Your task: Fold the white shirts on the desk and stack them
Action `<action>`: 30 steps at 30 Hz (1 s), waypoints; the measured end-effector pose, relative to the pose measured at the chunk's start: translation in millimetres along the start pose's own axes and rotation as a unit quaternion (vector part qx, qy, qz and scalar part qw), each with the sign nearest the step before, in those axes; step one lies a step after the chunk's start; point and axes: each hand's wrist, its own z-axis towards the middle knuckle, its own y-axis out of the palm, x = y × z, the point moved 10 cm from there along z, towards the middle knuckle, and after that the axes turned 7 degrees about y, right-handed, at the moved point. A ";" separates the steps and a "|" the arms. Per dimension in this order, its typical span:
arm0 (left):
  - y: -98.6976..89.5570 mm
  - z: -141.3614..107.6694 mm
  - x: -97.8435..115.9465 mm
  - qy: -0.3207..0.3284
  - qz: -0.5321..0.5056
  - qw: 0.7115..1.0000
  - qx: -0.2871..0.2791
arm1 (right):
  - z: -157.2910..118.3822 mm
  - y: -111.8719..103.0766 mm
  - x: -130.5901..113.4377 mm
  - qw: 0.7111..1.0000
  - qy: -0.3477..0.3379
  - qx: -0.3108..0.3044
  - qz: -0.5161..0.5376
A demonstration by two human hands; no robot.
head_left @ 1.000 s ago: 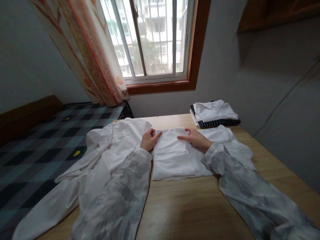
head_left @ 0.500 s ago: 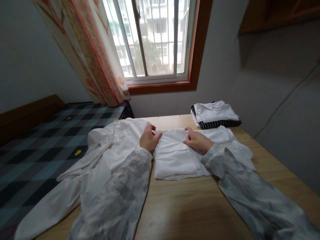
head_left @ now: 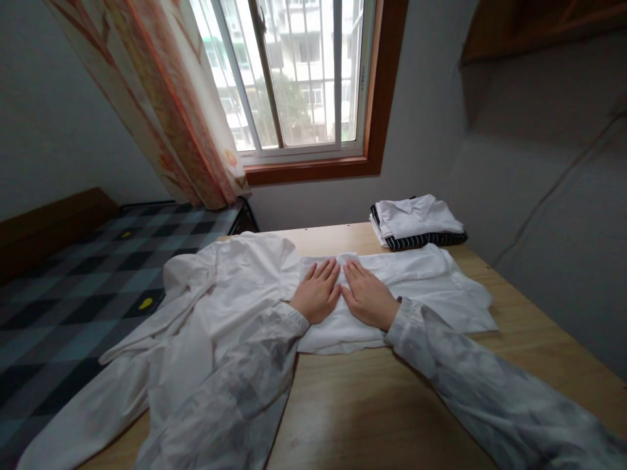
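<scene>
A partly folded white garment, which looks like a shirt, lies on the wooden table. Both palms press flat on its folded left part. My left hand rests there with fingers stretched out and pointing away from me. Close beside it, my right hand lies flat too, its fingertips angled in towards the left ones. Neither hand grips the cloth. From under the right hand the unfolded part of the garment spreads to the right. A second white shirt lies loosely spread at the left, its sleeve hanging towards the near left.
A stack of folded clothes, white on top with black striped cloth below, sits at the table's back right. A bed with a checked cover stands at the left. Behind are a curtain and a window.
Both hands have let go of the fold's edges and moved inward and nearer to me. They have flattened onto the folded cloth, palms down, side by side.
</scene>
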 end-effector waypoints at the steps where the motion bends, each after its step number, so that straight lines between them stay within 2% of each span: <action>1: 0.5 0.0 -1.0 0.001 -0.001 1.000 -0.006 | -4.4 2.3 1.6 1.000 0.000 -0.004 0.005; 4: 0.6 -0.5 -2.1 0.002 -0.005 1.000 -0.016 | -16.4 2.2 8.0 1.000 -0.023 -0.012 0.015; 9: -6.5 -4.3 5.4 0.013 -0.009 1.000 0.002 | -24.7 -0.5 31.1 0.998 -0.040 -0.022 0.032; 18: -15.5 -20.2 33.6 0.112 -0.062 0.991 -0.035 | -30.3 0.6 72.7 0.998 -0.030 -0.039 0.038; 26: -26.2 -24.7 55.4 0.172 -0.080 0.981 -0.047 | -33.4 -0.4 81.8 0.998 -0.034 -0.034 0.034; 30: -25.8 -23.4 60.6 0.177 -0.087 0.979 -0.057 | -33.3 0.1 81.9 0.998 -0.035 -0.036 0.044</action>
